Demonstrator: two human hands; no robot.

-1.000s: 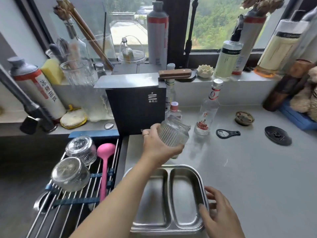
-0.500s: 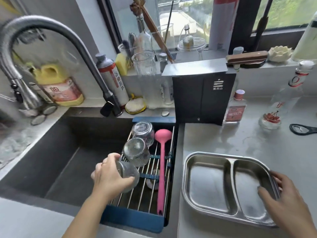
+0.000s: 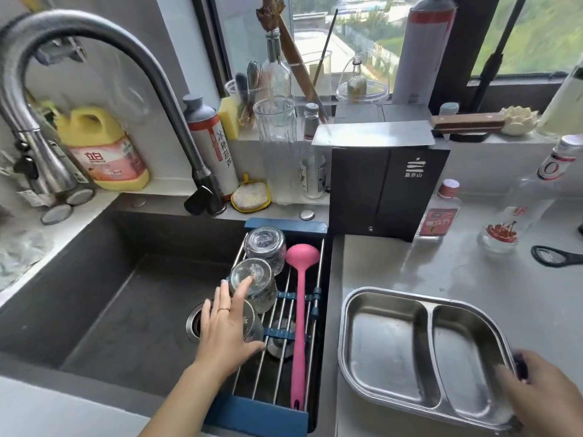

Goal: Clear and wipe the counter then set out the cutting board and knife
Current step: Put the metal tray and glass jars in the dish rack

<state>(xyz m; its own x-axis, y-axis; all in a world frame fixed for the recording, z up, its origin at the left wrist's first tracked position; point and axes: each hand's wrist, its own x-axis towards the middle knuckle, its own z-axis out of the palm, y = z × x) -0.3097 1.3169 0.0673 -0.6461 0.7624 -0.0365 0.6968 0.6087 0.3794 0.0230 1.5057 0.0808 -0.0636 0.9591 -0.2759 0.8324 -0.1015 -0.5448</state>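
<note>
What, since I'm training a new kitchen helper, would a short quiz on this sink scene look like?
1. True or false: the pink ladle lies on the drying rack set over the sink.
2. How many compartments does the steel tray have? A one, B two, C three.
3. Which hand is on the tray's rim?
Key: 1 true. 2 B. 3 the right hand.
</note>
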